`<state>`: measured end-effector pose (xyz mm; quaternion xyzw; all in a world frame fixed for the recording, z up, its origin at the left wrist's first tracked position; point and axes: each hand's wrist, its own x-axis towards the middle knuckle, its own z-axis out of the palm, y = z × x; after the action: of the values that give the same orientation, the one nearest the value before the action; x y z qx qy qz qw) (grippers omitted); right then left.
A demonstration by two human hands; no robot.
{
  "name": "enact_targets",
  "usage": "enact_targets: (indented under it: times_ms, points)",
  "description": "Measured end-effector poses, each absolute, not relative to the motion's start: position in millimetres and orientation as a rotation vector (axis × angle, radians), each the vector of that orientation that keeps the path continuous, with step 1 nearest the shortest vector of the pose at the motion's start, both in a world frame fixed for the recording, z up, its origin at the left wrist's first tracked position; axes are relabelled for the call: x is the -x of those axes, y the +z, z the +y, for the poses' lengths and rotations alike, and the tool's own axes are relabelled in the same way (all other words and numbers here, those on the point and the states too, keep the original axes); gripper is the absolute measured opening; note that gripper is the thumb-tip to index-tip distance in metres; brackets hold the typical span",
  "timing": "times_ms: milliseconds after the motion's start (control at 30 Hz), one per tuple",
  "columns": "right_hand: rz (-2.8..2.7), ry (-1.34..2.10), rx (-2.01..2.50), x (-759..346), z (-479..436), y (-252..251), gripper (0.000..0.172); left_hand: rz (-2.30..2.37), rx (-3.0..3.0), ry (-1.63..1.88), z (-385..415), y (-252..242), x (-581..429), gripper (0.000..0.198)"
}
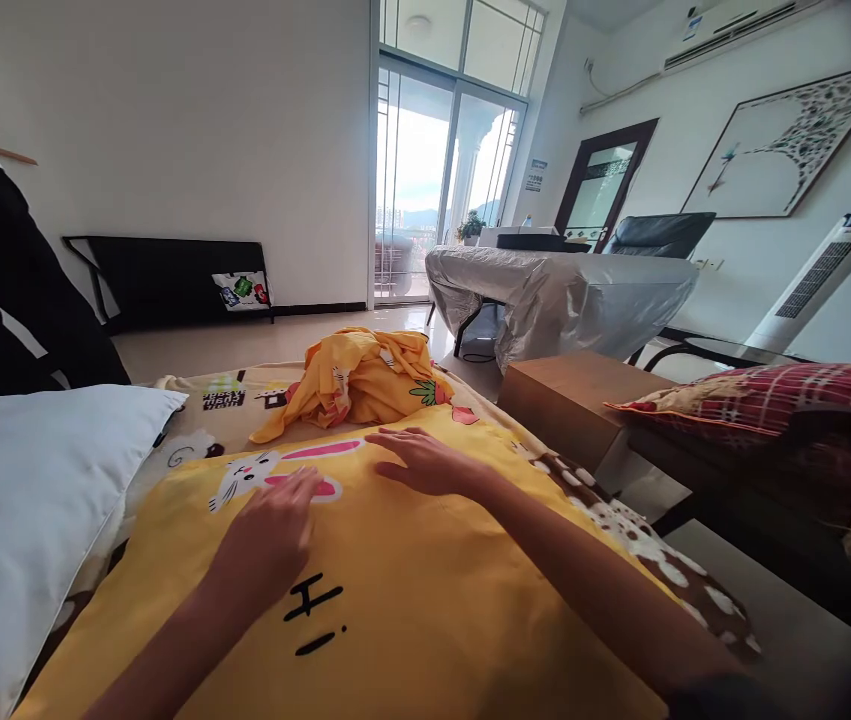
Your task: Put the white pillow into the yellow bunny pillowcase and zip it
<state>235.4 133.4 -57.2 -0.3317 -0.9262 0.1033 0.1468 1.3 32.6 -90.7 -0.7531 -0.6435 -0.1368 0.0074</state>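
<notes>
A yellow pillowcase with a printed white rabbit, pink ears and the black letters "Hi" lies spread out in front of me. My left hand rests on it beside the rabbit's face, over the lower ear, with its fingers laid on the cloth. Farther right, my right hand lies near the tip of the upper ear, fingers stretched out and thumb apart. Beyond both hands is a crumpled heap of yellow cloth. On the left sits a plump white pillow.
A patterned brown and cream blanket lies under the pillowcase. Right of it stand a cardboard box and a chair with a red plaid cushion. A person in dark trousers stands at left. Behind is a plastic-covered table.
</notes>
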Motion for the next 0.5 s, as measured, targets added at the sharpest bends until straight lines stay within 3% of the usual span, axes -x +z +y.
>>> enact_targets:
  times_ms: [100,200,400,500]
  points:
    - [-2.66,0.289,1.008,-177,170,-63,0.039,-2.182,2.323,-0.339,128,-76,-34,0.048]
    - [-2.765,0.374,1.249,-166,200,-93,0.037,-2.338,2.322,-0.251,173,-97,-30,0.043]
    - [-2.778,0.556,1.309,-230,255,-138,0.061,-2.569,2.326,-0.186,173,-144,50,0.057]
    - [-2.708,0.565,1.34,-279,281,-154,0.063,-2.624,2.197,-0.295,158,-168,111,0.059]
